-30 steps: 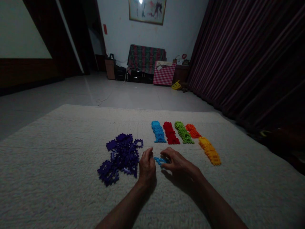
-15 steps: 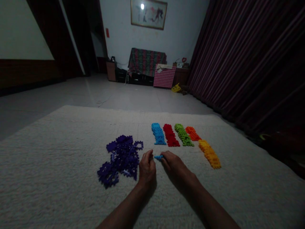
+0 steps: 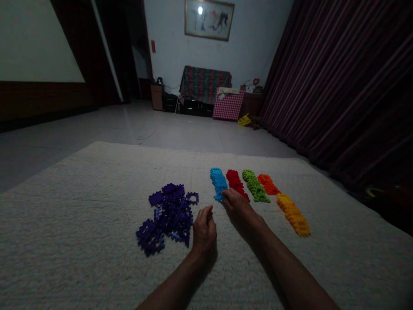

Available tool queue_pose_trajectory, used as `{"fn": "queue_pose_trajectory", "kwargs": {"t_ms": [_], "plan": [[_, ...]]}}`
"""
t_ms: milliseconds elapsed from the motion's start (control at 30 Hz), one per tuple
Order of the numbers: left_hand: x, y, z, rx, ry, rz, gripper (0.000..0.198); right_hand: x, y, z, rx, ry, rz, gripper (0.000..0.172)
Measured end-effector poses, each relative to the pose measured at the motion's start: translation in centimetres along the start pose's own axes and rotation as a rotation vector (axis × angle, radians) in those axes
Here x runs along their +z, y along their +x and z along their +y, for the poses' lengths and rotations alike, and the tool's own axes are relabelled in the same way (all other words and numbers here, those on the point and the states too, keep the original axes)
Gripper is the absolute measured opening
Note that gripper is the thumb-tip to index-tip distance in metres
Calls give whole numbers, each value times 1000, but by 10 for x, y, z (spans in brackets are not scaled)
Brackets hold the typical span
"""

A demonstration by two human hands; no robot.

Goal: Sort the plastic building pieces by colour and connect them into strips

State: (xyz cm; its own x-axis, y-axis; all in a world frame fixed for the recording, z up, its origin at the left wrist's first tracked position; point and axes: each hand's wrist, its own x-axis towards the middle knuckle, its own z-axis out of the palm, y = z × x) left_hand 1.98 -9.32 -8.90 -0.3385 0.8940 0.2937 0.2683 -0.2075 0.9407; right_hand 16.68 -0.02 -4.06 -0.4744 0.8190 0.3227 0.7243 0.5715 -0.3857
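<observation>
My right hand (image 3: 238, 202) is at the near end of a row of overlapping blue interlocking tiles (image 3: 218, 178). Its fingers are pinched on a blue tile (image 3: 219, 197) that touches or lies against the row; the hand covers part of it. My left hand (image 3: 204, 228) rests on its side on the mat, fingers loosely bent and apart, with nothing seen in it. Just left of it lies a jumbled pile of purple interlocking tiles (image 3: 171, 213). A red tile row (image 3: 235, 181) is partly hidden behind my right hand.
Further right lie a green tile row (image 3: 254, 185), a short orange-red row (image 3: 267, 184) and a yellow-orange row (image 3: 293, 214). All rest on a pale mat (image 3: 97, 206). Beyond are a tiled floor (image 3: 193, 133), a low cabinet (image 3: 196, 107) and a dark curtain (image 3: 309, 82).
My right hand has moved forward with the blue tile, from beside my left hand to the near end of the blue row. My left hand stays by the purple pile. The view has shifted slightly.
</observation>
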Motion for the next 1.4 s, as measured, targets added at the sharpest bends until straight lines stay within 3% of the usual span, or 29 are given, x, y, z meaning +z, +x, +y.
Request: {"fn": "queue_pose_trajectory", "kwargs": {"t_ms": [67, 167, 267, 433, 533, 700, 833, 933, 1067, 1167, 1267, 1400], "plan": [[0, 0, 0, 4, -1, 0, 38, 1, 3, 2, 8, -53, 23, 19], [0, 0, 1, 19, -6, 1, 37, 4, 5, 6, 52, -113, 176, 30], [1, 0, 1, 22, -7, -7, 38, 8, 1, 6, 64, -102, 264, 29], [2, 0, 4, 14, -20, -1, 40, 25, -16, -9, 38, -8, 174, 27], [1, 0, 7, 89, -43, -12, 42, 39, -22, -23, 9, 86, 141, 27], [-8, 9, 15, 138, -26, 31, 40, 63, -6, -41, -79, 270, 159, 31], [-35, 35, 23, 158, 95, 96, 42, 84, 16, -54, -112, 309, 214, 39], [-75, 66, 20, 160, 246, 124, 41, 97, 24, -62, -69, 249, 240, 50], [-139, 103, -5, 13, 486, 151, 39, 104, 24, -67, -1, 162, 211, 48], [-173, 114, -29, -101, 616, 105, 40, 101, 23, -67, -3, 148, 185, 40], [-180, 115, -45, -78, 667, 49, 40, 97, 22, -70, -6, 152, 187, 34], [-163, 120, -52, 6, 653, -81, 41, 93, 21, -74, -2, 174, 193, 28]]}}
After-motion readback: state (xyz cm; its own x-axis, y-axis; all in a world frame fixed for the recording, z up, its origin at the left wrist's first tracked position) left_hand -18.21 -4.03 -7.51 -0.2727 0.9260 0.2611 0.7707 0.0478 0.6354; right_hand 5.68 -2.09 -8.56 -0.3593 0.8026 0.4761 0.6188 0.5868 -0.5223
